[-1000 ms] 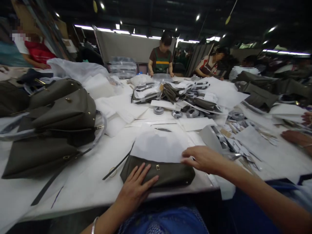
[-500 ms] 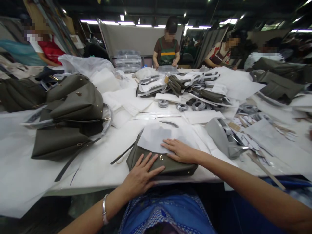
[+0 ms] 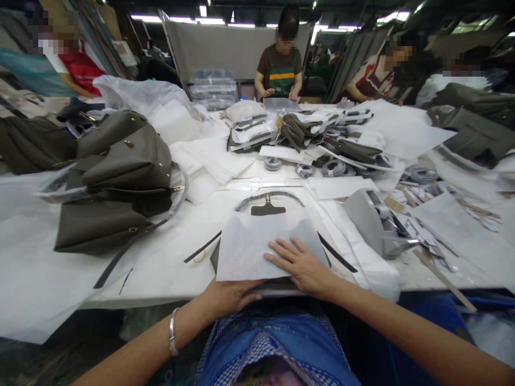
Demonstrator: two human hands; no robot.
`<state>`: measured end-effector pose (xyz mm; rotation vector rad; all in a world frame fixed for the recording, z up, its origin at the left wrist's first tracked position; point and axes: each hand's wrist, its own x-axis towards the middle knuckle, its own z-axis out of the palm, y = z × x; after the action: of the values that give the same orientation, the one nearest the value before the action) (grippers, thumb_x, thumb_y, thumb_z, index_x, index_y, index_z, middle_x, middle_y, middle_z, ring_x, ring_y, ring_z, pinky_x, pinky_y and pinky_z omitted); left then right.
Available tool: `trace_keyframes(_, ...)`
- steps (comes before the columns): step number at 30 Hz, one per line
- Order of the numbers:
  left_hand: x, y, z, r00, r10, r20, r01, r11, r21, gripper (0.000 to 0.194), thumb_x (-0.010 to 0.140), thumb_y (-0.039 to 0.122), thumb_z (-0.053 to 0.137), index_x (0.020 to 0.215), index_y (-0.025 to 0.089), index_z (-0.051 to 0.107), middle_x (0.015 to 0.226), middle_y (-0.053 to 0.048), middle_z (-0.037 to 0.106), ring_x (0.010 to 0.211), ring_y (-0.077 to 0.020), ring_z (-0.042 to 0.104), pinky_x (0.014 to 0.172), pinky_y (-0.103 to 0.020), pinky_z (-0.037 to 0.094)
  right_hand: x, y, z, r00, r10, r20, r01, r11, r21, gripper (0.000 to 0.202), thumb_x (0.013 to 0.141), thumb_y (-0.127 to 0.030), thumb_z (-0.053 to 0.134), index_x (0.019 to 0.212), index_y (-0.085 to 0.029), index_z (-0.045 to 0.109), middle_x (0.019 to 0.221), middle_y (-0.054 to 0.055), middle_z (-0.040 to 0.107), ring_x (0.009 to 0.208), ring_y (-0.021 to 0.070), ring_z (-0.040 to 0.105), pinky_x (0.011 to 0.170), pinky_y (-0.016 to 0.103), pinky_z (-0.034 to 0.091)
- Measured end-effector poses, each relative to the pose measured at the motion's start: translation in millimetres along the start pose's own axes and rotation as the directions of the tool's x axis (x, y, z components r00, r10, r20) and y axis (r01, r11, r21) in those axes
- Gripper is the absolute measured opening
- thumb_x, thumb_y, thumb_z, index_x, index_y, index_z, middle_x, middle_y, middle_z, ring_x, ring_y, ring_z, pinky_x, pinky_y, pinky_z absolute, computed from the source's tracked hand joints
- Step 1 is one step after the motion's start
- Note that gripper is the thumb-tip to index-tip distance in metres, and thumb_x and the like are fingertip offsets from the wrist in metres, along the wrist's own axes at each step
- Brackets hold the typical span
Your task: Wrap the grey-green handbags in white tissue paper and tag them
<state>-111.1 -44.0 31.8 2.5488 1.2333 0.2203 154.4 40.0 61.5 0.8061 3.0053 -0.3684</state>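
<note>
A dark olive handbag (image 3: 214,256) lies flat at the table's front edge, mostly covered by a sheet of white paper (image 3: 245,246). Beyond the paper's far edge show the bag's flap tab (image 3: 269,210) with a gold clasp and a wrapped handle (image 3: 245,202). My right hand (image 3: 309,266) rests flat on the sheet, fingers spread. My left hand (image 3: 231,295) lies open against the bag's near side, its thumb apart; its other fingertips are hidden below the sheet's near edge. Thin dark straps stick out on both sides of the bag.
More olive bags (image 3: 124,166) are heaped on the left, others (image 3: 475,134) at the far right. A grey tape dispenser (image 3: 368,222) stands to the right beside paper tags (image 3: 426,230). Wrapped coils (image 3: 306,170) and partly wrapped bags (image 3: 253,131) lie farther back. Several people work across the table.
The paper has come toward me and now covers the bag's front and clasp area. My left fingers have slipped beneath its near edge; my right hand has moved slightly nearer with the sheet.
</note>
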Motion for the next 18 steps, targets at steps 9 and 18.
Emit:
trace_keyframes(9,-2,-2,18.0,0.996,-0.028,-0.079,0.030,0.999,0.028,0.047,0.097,0.043,0.053,0.142,0.029,0.052,0.131,-0.004,0.067,0.121,-0.0245,0.061,0.112,-0.041,0.041,-12,-9,22,0.992,0.008,-0.126,-0.026,0.990,-0.138,0.084,0.082,-0.003,0.044,0.158,-0.031,0.022,0.166,0.004,0.018,0.151,0.0310,0.018,0.120,0.058,0.017)
trace_keyframes(18,1,7,3.5,0.993,-0.114,0.009,0.114,0.994,0.001,0.041,0.098,0.043,0.050,0.139,0.037,0.054,0.093,0.003,0.078,0.071,-0.0187,0.072,0.071,-0.028,0.056,-8,-11,19,0.994,0.062,-0.092,-0.070,0.994,-0.081,0.084,0.081,-0.007,0.048,0.157,-0.031,0.024,0.166,0.002,0.019,0.150,0.0340,0.020,0.119,0.060,0.018)
